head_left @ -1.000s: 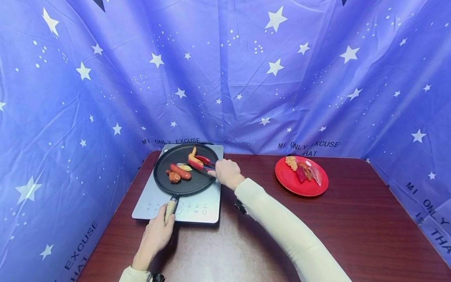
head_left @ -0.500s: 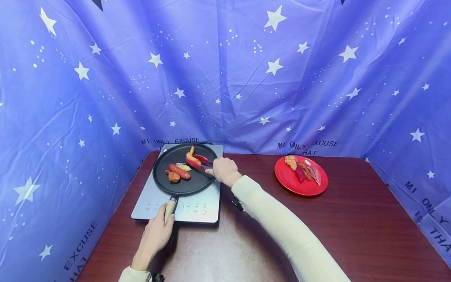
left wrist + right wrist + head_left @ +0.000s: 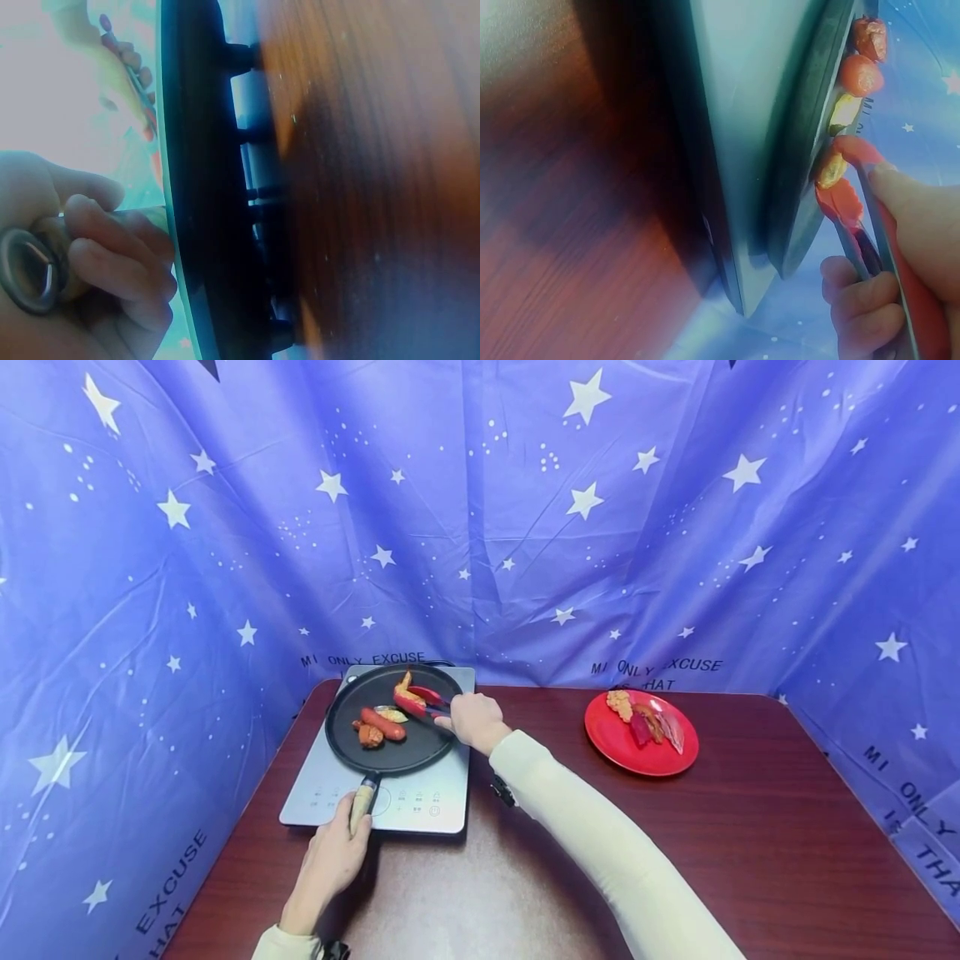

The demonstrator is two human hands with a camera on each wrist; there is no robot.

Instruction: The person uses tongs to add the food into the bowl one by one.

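My left hand (image 3: 332,853) grips the pale handle (image 3: 362,806) of a round black frying pan (image 3: 423,753). In the left wrist view, its fingers (image 3: 112,266) curl round that handle near a metal ring (image 3: 28,271). My right hand (image 3: 478,722) holds red-tipped tongs (image 3: 408,701) over the pan's right side. Between the tong tips is a golden chicken wing (image 3: 406,681), also visible as a yellow piece (image 3: 832,169) in the right wrist view. A red sausage (image 3: 385,724), a brown meat piece (image 3: 370,737) and a yellowish piece (image 3: 393,715) lie left of the tongs.
Under the pan is a silver induction cooker (image 3: 442,793) with touch symbols along its front. A red plate (image 3: 652,766) with several food pieces stands on the brown table (image 3: 750,827) to the right. A blue star-patterned curtain (image 3: 480,602) hangs behind.
My right hand and the tongs have shifted slightly left, and the chicken wing has moved left with them. The left hand stays on the handle.
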